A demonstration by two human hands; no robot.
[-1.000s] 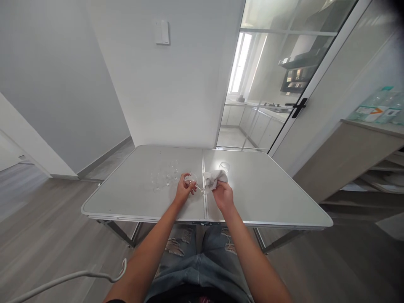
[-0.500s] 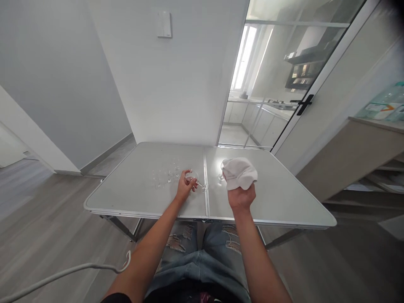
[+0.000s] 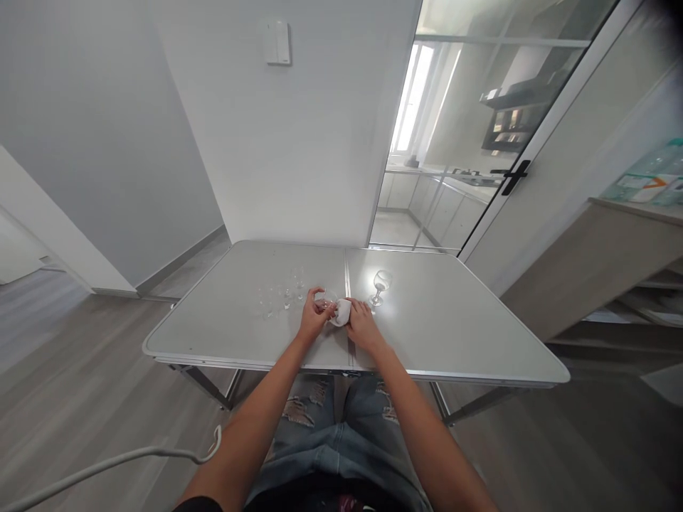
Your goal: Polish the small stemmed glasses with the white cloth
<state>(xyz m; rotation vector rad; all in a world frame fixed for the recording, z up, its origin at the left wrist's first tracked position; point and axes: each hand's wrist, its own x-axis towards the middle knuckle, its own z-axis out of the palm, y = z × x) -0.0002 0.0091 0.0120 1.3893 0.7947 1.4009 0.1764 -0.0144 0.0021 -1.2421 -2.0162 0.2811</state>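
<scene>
My left hand (image 3: 311, 318) is closed around the bowl of a clear wine glass (image 3: 324, 299) held on its side above the grey folding table (image 3: 453, 334). My right hand (image 3: 363, 323) grips a bunched white cloth (image 3: 341, 311) and presses it against that glass. Both hands meet over the table's centre seam. One clear wine glass (image 3: 380, 285) stands upright just right of the seam, beyond my right hand. Several more clear glasses (image 3: 280, 295) stand in a loose group to the left of my left hand.
A glass sliding door with a black handle (image 3: 512, 176) stands behind the table on the right. A wooden counter (image 3: 597, 263) with packaged bottles is at the far right. A white cable (image 3: 122, 459) hangs at lower left. My knees in torn jeans are under the table.
My right hand, which had lifted the cloth up and to the right half a second ago, has come back down and left, pressing the bunched cloth against the glass in my left hand.
</scene>
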